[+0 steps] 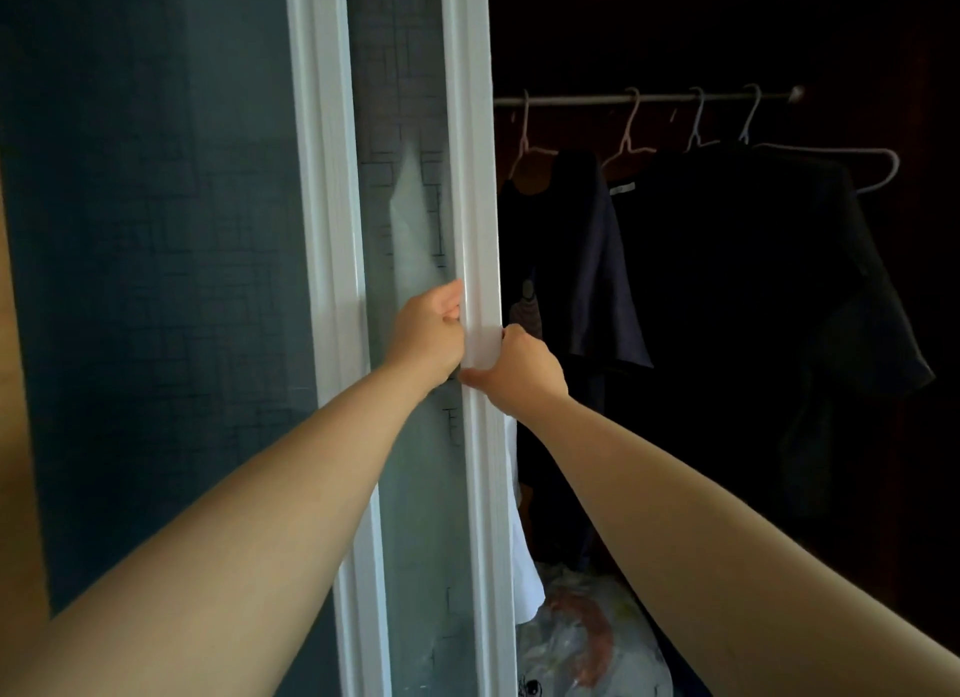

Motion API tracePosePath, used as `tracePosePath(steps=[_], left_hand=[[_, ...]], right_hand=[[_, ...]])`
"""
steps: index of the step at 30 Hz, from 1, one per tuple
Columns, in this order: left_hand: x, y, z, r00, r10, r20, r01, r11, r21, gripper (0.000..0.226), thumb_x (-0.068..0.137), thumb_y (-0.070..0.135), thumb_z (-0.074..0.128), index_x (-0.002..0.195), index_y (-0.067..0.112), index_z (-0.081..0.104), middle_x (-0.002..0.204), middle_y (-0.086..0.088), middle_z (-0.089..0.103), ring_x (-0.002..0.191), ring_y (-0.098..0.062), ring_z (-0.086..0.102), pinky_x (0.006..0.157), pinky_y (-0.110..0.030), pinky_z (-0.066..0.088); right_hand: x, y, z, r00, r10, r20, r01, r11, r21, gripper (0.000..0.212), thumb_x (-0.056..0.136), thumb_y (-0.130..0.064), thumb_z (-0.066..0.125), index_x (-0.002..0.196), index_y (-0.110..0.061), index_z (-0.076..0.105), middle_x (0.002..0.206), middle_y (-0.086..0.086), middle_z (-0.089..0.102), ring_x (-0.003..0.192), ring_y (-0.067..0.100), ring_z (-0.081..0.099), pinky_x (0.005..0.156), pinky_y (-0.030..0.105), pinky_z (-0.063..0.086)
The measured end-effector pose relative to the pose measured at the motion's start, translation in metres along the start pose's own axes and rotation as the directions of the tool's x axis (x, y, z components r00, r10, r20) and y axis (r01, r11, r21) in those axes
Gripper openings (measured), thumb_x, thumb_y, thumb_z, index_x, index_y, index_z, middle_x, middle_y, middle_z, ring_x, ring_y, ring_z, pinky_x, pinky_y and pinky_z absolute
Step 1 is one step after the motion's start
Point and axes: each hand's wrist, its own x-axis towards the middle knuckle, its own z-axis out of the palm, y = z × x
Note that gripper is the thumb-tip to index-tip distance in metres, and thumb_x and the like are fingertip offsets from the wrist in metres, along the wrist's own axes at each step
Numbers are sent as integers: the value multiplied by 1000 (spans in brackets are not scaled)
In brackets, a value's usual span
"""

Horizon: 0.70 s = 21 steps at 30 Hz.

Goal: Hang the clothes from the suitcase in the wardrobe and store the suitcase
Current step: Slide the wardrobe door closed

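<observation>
I face a wardrobe with a white-framed sliding door (474, 176) of frosted patterned glass. My left hand (428, 335) holds the door's white frame from its left side, fingers curled against it. My right hand (522, 366) grips the same frame edge from the right, just below the left hand. Right of the door the wardrobe is open and dark. A metal rail (649, 98) carries several hangers. A navy T-shirt (582, 259) and a black garment (753, 291) hang on them. One pale hanger (878, 168) at the right looks bare. The suitcase is out of view.
A second frosted door panel (156, 280) with a white frame stands at the left. On the wardrobe floor lies a clear plastic bag (576, 639) with something reddish inside. A white cloth (524, 556) hangs beside the door edge. A yellowish wall strip shows at the far left.
</observation>
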Motion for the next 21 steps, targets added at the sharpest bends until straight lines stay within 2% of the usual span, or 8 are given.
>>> tracePosePath(steps=[5, 7, 9, 10, 13, 15, 17, 21], left_hand=[[7, 2, 7, 998, 24, 64, -22, 1000, -22, 58, 90, -7, 34, 144, 14, 41, 143, -3, 49, 131, -17, 48, 109, -31, 38], [9, 3, 13, 994, 39, 102, -35, 999, -37, 52, 85, -1, 35, 129, 19, 54, 128, -2, 58, 118, -19, 54, 92, -28, 45], [11, 5, 22, 988, 71, 140, -62, 996, -66, 46, 81, 1, 34, 113, 23, 59, 115, -2, 58, 106, -19, 54, 72, -21, 41], [12, 7, 26, 984, 89, 154, -79, 994, -74, 45, 80, 0, 33, 104, 28, 60, 110, -1, 56, 102, -17, 53, 69, -18, 38], [14, 15, 43, 973, 136, 187, -122, 989, -83, 46, 82, -8, 32, 82, 35, 49, 98, 1, 50, 96, -15, 51, 82, -22, 38], [16, 19, 55, 966, 167, 196, -155, 985, -79, 48, 82, -10, 30, 75, 36, 41, 90, 6, 43, 89, -14, 44, 77, -24, 34], [17, 26, 68, 960, 180, 213, -163, 982, -95, 49, 83, -10, 30, 79, 35, 45, 91, 7, 41, 89, -13, 41, 74, -21, 33], [23, 33, 98, 949, 206, 237, -188, 977, -97, 48, 80, -9, 29, 68, 37, 24, 75, 15, 30, 84, -15, 34, 72, -26, 29]], right_hand=[[0, 3, -3, 997, 38, -70, -43, 997, -65, 61, 78, -44, 72, 120, -8, 45, 113, 7, 57, 94, 27, 62, 65, 33, 46], [1, 8, -7, 994, 52, -91, -60, 994, -91, 61, 78, -44, 72, 118, -7, 44, 114, 8, 56, 94, 28, 62, 66, 33, 45], [2, 14, -10, 991, 72, -116, -85, 990, -113, 61, 78, -43, 72, 117, -7, 44, 115, 9, 55, 93, 29, 62, 68, 34, 49], [2, 17, -12, 988, 82, -129, -98, 988, -122, 61, 78, -44, 72, 117, -6, 44, 115, 9, 55, 93, 29, 62, 69, 35, 50], [2, 29, -20, 978, 108, -177, -136, 979, -153, 66, 77, -45, 74, 119, -6, 41, 119, 10, 51, 97, 30, 62, 70, 34, 50], [1, 37, -27, 969, 120, -214, -157, 974, -163, 67, 77, -44, 74, 120, -7, 39, 120, 11, 50, 98, 31, 62, 67, 33, 48], [0, 48, -34, 960, 142, -242, -185, 969, -164, 67, 77, -44, 75, 119, -7, 38, 120, 11, 51, 96, 31, 63, 65, 33, 47], [-1, 71, -51, 940, 186, -285, -245, 951, -189, 63, 77, -45, 74, 112, -9, 37, 113, 10, 56, 89, 31, 65, 60, 34, 47]])
